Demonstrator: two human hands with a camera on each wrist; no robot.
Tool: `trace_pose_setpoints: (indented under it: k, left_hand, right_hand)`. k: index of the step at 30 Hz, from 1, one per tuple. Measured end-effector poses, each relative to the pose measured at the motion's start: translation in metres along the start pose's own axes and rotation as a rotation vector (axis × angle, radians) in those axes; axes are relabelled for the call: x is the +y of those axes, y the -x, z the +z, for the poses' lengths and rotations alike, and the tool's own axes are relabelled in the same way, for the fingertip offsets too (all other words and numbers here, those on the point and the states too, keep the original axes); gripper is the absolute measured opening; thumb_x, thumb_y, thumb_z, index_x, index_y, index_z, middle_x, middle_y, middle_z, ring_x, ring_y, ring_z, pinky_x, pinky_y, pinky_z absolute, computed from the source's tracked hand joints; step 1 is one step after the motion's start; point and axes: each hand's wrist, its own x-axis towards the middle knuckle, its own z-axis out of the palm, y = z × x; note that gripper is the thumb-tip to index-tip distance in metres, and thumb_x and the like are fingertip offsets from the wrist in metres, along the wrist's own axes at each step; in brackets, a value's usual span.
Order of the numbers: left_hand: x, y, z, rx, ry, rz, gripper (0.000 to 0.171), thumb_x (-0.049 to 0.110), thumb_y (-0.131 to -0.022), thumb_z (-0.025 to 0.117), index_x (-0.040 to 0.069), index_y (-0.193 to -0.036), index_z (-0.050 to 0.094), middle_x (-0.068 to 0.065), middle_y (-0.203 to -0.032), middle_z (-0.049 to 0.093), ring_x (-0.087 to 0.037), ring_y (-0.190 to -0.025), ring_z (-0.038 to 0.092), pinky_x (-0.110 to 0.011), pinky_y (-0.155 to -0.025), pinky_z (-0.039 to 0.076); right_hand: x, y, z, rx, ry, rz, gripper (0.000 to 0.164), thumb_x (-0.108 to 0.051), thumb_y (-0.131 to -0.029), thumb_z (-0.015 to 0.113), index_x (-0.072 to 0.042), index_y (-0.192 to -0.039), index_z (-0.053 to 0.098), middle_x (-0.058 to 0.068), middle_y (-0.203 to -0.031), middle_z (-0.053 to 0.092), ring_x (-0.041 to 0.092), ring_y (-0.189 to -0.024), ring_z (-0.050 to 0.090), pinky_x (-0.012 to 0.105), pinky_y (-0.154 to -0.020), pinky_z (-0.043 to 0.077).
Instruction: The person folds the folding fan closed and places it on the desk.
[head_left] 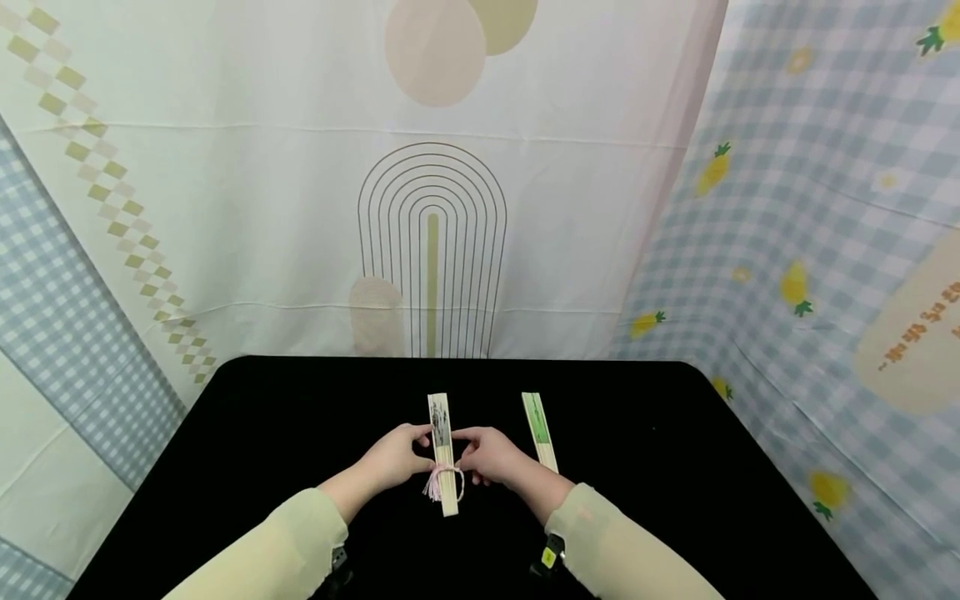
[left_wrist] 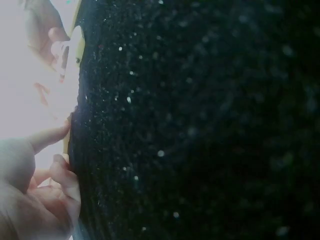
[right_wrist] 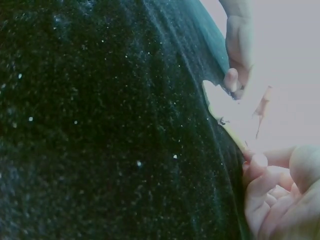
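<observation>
A folded hand fan (head_left: 440, 433) with a grey-and-black printed panel, pale wooden ribs and a pink tasselled cord (head_left: 433, 483) lies on the black table, its length running away from me. My left hand (head_left: 393, 457) holds its left edge with thumb and index finger; from the right edge, my right hand (head_left: 491, 457) holds it likewise, the other fingers curled under. Both wrist views show the fan edge-on and overexposed, with left fingers (left_wrist: 62, 175) and right fingers (right_wrist: 257, 175) at its edges. A second folded fan, green-printed (head_left: 538, 421), lies beyond my right wrist, its lower end hidden.
The black table (head_left: 300, 400) has rounded far corners. Behind it hangs a pale curtain (head_left: 285, 208) with arches and circles; blue-checked cloth (head_left: 810, 208) with pineapples hangs at the right. Small devices (head_left: 551, 554) are strapped at both wrists.
</observation>
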Motion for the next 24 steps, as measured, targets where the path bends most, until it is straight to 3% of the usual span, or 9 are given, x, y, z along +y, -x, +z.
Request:
trace_pose_setpoints:
  k: [5,15,20,24]
  left_hand:
    - [0.001,0.000,0.001,-0.007,0.005,-0.012,0.067,0.018,-0.077,0.085,-0.002,-0.135,0.058,0.001,-0.099,0.063,-0.016,-0.089,0.056,-0.037,-0.084,0.050]
    - [0.004,0.003,0.001,-0.016,0.053,-0.022,0.068,0.022,-0.077,0.085,-0.002,-0.135,0.058,0.001,-0.100,0.064,-0.016,-0.091,0.056,-0.037,-0.085,0.049]
    - [0.006,0.006,0.001,-0.051,0.194,-0.058,0.066,0.017,-0.082,0.080,-0.004,-0.139,0.053,-0.004,-0.106,0.064,-0.015,-0.069,0.056,-0.030,-0.062,0.052]
    - [0.009,0.012,-0.001,-0.059,0.315,-0.093,0.060,0.016,-0.089,0.073,-0.006,-0.140,0.050,-0.009,-0.109,0.064,-0.018,-0.069,0.060,-0.032,-0.054,0.054]
  right_hand:
    - [0.001,0.002,-0.001,0.008,0.009,0.000,0.053,-0.001,-0.086,0.072,-0.004,-0.137,0.058,0.002,-0.073,0.062,0.011,-0.043,0.050,0.021,-0.038,0.040]
    - [0.003,0.007,-0.001,-0.006,-0.102,0.002,0.055,0.001,-0.088,0.069,0.002,-0.140,0.052,0.009,-0.080,0.064,0.013,-0.047,0.057,0.025,-0.042,0.051]
    - [0.007,0.012,0.001,0.030,-0.166,0.005,0.050,-0.003,-0.091,0.067,0.004,-0.138,0.052,0.011,-0.083,0.064,0.014,-0.049,0.059,0.029,-0.045,0.055]
    - [0.008,0.017,0.003,0.073,-0.217,-0.021,0.045,-0.009,-0.095,0.063,0.004,-0.137,0.052,0.015,-0.090,0.064,0.016,-0.055,0.061,0.030,-0.047,0.056]
